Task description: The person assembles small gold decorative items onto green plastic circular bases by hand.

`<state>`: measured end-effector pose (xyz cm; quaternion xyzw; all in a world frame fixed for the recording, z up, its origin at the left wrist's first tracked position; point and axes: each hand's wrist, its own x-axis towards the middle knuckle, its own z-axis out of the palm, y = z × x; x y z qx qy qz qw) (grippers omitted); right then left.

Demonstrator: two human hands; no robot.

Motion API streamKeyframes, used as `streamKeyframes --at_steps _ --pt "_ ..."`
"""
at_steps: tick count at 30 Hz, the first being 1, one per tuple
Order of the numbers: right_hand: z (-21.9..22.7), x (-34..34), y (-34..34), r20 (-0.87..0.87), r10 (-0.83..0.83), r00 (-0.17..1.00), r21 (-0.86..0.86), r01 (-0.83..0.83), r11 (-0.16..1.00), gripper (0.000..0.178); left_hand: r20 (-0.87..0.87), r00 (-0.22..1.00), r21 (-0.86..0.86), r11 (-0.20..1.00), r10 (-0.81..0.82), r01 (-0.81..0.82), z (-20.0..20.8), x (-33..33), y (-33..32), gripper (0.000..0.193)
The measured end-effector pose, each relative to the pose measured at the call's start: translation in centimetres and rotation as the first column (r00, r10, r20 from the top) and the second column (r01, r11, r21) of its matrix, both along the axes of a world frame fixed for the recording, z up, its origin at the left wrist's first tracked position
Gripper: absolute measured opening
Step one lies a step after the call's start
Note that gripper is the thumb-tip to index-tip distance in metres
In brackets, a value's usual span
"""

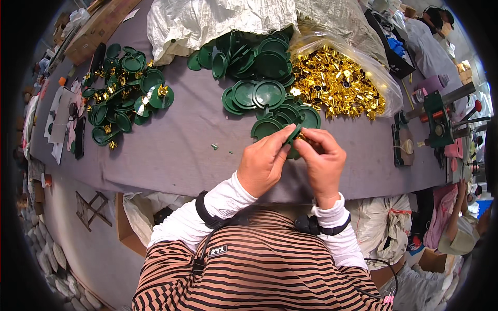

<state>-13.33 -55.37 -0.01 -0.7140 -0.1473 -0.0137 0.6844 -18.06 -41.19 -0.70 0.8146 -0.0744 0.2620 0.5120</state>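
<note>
Over the near part of the table, my left hand (263, 165) pinches a green round plastic disc (293, 137), held edge-on. Close against it, my right hand (323, 161) has thumb and fingers closed on a small gold clip (301, 136), mostly hidden by the fingertips. The gold clip touches or nearly touches the disc; I cannot tell which. Just beyond my hands lie loose green discs (268, 93), spilling from a white woven sack (223, 23). A clear bag of gold clips (337, 85) lies to their right.
At the left is a heap of green discs with gold pieces attached (124, 106). A dark phone (80, 137) lies near papers (61, 114). On the right edge stands a green hand press (438, 119). Tiny green scraps (215, 147) dot the grey tabletop (181, 135).
</note>
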Motion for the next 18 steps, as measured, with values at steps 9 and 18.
streamKeyframes --at_steps 9,18 --pt "0.6 2.2 1.1 -0.211 0.144 0.967 0.011 -0.145 0.989 0.025 -0.101 0.966 0.019 0.972 0.237 -0.236 0.5 0.6 9.4 0.031" --pt "-4.6 11.4 -5.4 0.538 0.056 0.841 -0.585 0.324 0.744 0.041 0.217 0.793 0.437 0.670 0.569 -0.600 3.4 6.9 26.2 0.022"
